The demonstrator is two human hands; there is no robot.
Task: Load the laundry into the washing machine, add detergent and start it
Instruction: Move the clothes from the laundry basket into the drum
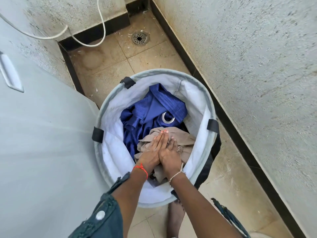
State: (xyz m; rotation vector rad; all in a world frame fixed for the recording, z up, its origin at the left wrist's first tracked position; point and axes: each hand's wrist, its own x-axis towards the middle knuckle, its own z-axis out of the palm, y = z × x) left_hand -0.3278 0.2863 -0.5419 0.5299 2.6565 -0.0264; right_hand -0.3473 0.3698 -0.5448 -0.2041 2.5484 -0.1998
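Inside basket (112, 134), left hand (151, 152) and right hand (170, 156) flat on beige cloth (185, 140), pointing toward blue curtain (137, 115)

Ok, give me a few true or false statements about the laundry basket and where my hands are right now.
1. The left hand and the right hand lie side by side on the beige cloth. True.
2. The laundry basket is empty. False: it holds the beige cloth and a blue curtain.
3. The blue curtain has a metal eyelet. True.
4. The red thread bracelet is on the right wrist. False: it is on the left wrist.
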